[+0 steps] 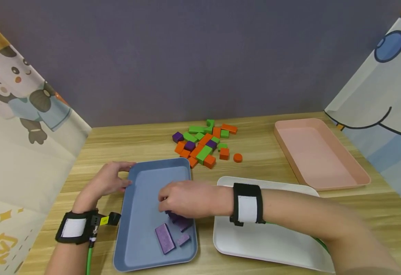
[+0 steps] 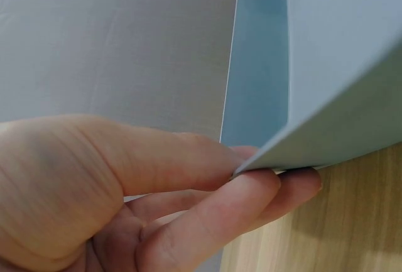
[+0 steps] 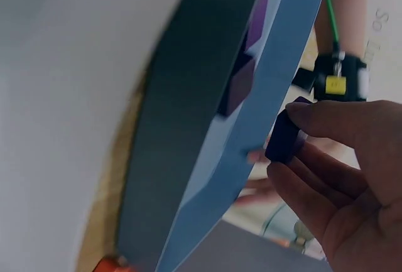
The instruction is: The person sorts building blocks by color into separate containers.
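My left hand (image 1: 107, 178) pinches the rim of the blue tray (image 1: 140, 217) near its far left corner, thumb and fingers on either side of the edge in the left wrist view. Over the right half of that tray, my right hand (image 1: 186, 198) holds a dark purple block (image 3: 286, 135) between thumb and fingertips. Beneath it lie several purple blocks on the tray's floor, among them a flat rectangular block (image 1: 165, 238) and a small block (image 1: 183, 240). The right hand partly covers the others in the head view.
Behind the blue tray is a loose pile of orange, green and purple blocks (image 1: 204, 153), with an orange round piece (image 1: 237, 157) to its right. A white tray (image 1: 255, 244) lies under the right forearm. Farther right is a pink tray (image 1: 324, 152). A grey wall (image 1: 200, 61) stands behind.
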`<act>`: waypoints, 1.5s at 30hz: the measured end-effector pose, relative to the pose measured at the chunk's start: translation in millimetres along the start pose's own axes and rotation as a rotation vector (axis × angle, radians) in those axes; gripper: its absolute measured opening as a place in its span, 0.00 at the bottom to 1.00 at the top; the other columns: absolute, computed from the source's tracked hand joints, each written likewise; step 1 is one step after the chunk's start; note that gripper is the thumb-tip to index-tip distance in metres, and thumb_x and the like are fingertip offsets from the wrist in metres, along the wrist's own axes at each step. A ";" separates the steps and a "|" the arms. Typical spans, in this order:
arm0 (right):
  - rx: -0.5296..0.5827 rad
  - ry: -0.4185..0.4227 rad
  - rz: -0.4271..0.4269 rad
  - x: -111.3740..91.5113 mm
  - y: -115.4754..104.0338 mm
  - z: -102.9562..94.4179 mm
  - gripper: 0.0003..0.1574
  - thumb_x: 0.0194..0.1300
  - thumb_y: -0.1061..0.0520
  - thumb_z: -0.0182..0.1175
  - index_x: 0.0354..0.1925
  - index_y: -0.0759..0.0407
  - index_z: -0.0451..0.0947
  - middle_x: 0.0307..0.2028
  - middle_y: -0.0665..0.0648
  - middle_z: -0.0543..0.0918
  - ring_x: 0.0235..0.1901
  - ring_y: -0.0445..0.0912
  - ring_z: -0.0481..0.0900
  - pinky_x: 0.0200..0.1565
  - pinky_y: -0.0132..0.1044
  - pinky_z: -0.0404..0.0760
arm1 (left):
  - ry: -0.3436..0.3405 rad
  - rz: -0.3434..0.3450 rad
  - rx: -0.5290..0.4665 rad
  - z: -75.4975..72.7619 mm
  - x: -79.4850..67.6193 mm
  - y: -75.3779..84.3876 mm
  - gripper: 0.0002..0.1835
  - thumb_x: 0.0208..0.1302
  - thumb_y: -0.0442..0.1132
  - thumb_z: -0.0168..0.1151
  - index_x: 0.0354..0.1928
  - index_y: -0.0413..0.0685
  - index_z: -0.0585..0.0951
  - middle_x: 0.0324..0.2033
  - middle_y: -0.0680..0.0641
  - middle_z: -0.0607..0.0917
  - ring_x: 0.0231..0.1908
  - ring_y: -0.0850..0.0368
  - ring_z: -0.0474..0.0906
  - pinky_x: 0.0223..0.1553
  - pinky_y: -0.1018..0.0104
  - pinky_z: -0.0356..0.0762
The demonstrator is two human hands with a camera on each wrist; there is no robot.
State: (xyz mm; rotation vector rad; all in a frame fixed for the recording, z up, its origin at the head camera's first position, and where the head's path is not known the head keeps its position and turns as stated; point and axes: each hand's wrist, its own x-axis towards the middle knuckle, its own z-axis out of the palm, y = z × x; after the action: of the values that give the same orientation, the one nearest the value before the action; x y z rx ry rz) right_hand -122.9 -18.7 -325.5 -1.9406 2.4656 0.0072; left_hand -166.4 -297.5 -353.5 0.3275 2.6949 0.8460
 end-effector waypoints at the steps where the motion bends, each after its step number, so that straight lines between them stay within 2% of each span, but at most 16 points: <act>1: -0.009 -0.007 -0.014 4.1 -3.1 0.5 0.16 0.70 0.58 0.52 0.51 0.46 0.82 0.49 0.49 0.80 0.49 0.39 0.77 0.54 0.27 0.76 | 0.001 0.000 -0.001 0.2 0.1 -0.1 0.33 0.58 0.30 0.63 0.66 0.33 0.67 0.58 0.23 0.73 0.21 0.56 0.81 0.26 0.63 0.81; 5: -0.020 -0.015 -0.041 19.2 -11.3 3.8 0.16 0.70 0.57 0.53 0.50 0.44 0.82 0.49 0.48 0.80 0.49 0.38 0.77 0.53 0.26 0.76 | 0.008 0.004 0.002 0.2 -0.1 -0.2 0.32 0.57 0.30 0.63 0.66 0.33 0.68 0.57 0.24 0.73 0.22 0.56 0.81 0.26 0.64 0.81; 13: -0.016 -0.062 -0.042 38.9 -17.9 17.0 0.16 0.69 0.57 0.54 0.50 0.43 0.82 0.46 0.45 0.80 0.45 0.36 0.77 0.49 0.24 0.76 | 0.013 0.012 0.001 -0.3 -1.4 1.0 0.32 0.57 0.29 0.63 0.65 0.32 0.68 0.57 0.23 0.73 0.21 0.56 0.82 0.25 0.65 0.80; 22: -0.054 -0.125 -0.053 46.0 -21.7 34.7 0.14 0.69 0.55 0.53 0.48 0.41 0.81 0.41 0.43 0.79 0.40 0.35 0.75 0.42 0.25 0.77 | 0.006 0.005 -0.006 1.0 -0.1 -0.8 0.32 0.57 0.29 0.63 0.66 0.32 0.68 0.57 0.24 0.73 0.22 0.57 0.82 0.26 0.63 0.81; 29: -0.073 -0.176 -0.058 47.8 -24.2 40.4 0.15 0.69 0.55 0.54 0.50 0.40 0.80 0.42 0.43 0.78 0.41 0.36 0.74 0.44 0.25 0.77 | 0.007 0.008 -0.014 0.5 0.5 -2.1 0.32 0.57 0.30 0.63 0.66 0.33 0.68 0.57 0.24 0.73 0.22 0.56 0.82 0.26 0.62 0.81; 33: -0.052 -0.150 -0.064 44.8 -22.5 39.6 0.16 0.70 0.55 0.52 0.52 0.41 0.80 0.46 0.44 0.78 0.45 0.37 0.74 0.47 0.25 0.77 | 0.007 0.007 -0.015 0.1 0.2 -1.5 0.32 0.57 0.29 0.63 0.66 0.33 0.68 0.57 0.24 0.73 0.21 0.56 0.82 0.26 0.62 0.81; 36: 0.008 -0.099 -0.063 39.5 -17.0 35.0 0.16 0.71 0.55 0.51 0.53 0.44 0.79 0.50 0.46 0.78 0.49 0.38 0.74 0.51 0.25 0.75 | 0.002 0.008 -0.014 -0.1 0.1 -0.8 0.32 0.57 0.29 0.63 0.66 0.33 0.68 0.57 0.24 0.73 0.21 0.56 0.81 0.26 0.63 0.81; 40: 0.074 -0.032 -0.035 29.6 -5.6 21.0 0.16 0.70 0.53 0.54 0.53 0.47 0.79 0.52 0.47 0.78 0.51 0.38 0.74 0.55 0.27 0.74 | -0.001 0.011 -0.008 -0.5 -0.5 0.0 0.32 0.57 0.29 0.63 0.66 0.32 0.68 0.58 0.23 0.73 0.22 0.57 0.81 0.26 0.63 0.81; 45: 0.044 0.035 0.024 12.3 14.8 -1.2 0.19 0.66 0.49 0.59 0.55 0.46 0.78 0.54 0.48 0.78 0.53 0.40 0.73 0.57 0.31 0.74 | -0.006 0.003 -0.019 -0.9 -1.1 0.9 0.33 0.57 0.29 0.63 0.66 0.32 0.67 0.58 0.23 0.72 0.22 0.58 0.82 0.27 0.63 0.82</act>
State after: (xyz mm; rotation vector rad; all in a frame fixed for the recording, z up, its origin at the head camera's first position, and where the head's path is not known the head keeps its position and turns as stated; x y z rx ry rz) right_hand -140.2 -27.2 -324.4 -1.9094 2.4884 -0.0806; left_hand -165.5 -297.6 -352.1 0.3292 2.6799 0.8693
